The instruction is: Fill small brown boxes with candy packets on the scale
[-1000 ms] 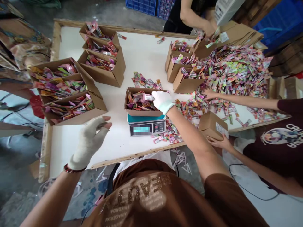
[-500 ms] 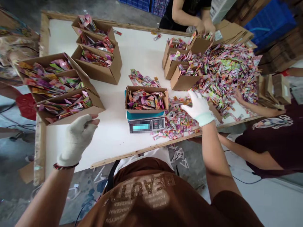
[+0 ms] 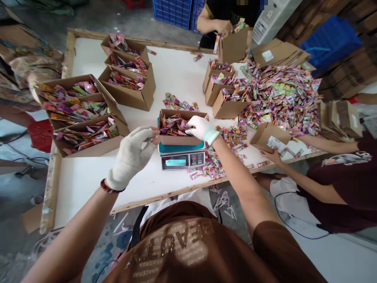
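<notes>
The open carton (image 3: 180, 140) of flat sachets (image 3: 176, 121) sits upright on the scale (image 3: 182, 160), near the middle of the table (image 3: 138, 188). The gloved left hand (image 3: 132, 153) is at the carton's left end, fingers bent and thumb set apart from them, bare fingertips at the cardboard; whether they grip it cannot be determined. The gloved right hand (image 3: 200, 127) reaches over the carton's right end, fingers bent down to the sachets; their tips are partly hidden, so a pinch cannot be confirmed. Loose sachets (image 3: 215, 161) lie just right of the scale. At right, a co-worker's hand (image 3: 273, 156) supports a tilted carton (image 3: 269, 137).
</notes>
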`<state>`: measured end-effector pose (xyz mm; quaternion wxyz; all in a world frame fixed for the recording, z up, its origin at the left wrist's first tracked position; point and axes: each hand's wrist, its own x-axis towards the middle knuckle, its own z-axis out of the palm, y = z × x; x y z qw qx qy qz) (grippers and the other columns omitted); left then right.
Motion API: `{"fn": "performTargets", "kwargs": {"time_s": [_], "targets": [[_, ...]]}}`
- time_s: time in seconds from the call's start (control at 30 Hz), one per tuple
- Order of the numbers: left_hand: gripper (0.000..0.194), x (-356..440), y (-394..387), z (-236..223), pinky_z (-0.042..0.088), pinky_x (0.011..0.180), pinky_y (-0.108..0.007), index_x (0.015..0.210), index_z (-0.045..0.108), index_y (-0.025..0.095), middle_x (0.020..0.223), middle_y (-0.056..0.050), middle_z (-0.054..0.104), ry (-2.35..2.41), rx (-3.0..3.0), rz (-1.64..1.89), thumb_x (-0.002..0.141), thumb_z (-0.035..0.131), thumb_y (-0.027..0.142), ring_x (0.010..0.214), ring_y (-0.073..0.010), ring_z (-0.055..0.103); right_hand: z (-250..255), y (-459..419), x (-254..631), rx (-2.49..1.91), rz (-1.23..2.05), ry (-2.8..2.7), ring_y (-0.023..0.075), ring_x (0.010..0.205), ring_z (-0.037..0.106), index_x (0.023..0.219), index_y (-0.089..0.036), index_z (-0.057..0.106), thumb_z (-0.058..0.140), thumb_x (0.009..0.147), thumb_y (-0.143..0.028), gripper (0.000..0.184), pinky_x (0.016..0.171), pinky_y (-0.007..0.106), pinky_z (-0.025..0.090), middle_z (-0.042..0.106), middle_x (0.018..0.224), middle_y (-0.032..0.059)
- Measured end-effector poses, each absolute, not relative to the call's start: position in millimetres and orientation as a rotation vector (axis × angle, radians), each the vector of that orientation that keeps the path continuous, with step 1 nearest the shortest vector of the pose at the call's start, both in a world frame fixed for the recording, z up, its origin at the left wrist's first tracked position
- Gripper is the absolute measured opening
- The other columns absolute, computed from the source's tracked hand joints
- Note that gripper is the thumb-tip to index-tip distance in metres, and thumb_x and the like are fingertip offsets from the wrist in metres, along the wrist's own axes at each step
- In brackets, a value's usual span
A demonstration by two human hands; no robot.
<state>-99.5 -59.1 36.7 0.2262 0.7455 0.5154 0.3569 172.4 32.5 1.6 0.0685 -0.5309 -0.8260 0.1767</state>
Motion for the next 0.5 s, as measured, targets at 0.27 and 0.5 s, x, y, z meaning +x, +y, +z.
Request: {"fn": "performTargets", "kwargs": {"time_s": [0.27,0.5], "targets": [[0.027,-51.2,-35.9,14.9,0.055,0.099,-0.042,0.108,0.075,0.020,0.121,-0.013,0.072,1.344,2.405,0.691,0.096,0.053,0.030,0.113,-0.0302,0.067,43.6,7.5,274.0,-1.407,1.304,-1.732,0.0176,0.063,0.067,0.095,-0.022,0.060,0.065,0.095,-0.061,0.040,0.063,0.031,0.055,0.073,0.079,0.0028],[0.026,7.2,-13.5,1.3,0.052,0.076,-0.043,0.101,0.078,0.017,0.104,-0.016,0.075,1.406,2.567,-0.167,0.092,0.054,0.014,0.098,-0.0345,0.066,14.8,83.4,384.1,-2.149,0.566,-2.120,0.0252,0.107,0.074,0.123,-0.014,0.071,0.073,0.095,-0.027,0.031,0.097,0.037,0.057,0.076,0.118,0.0164]]}}
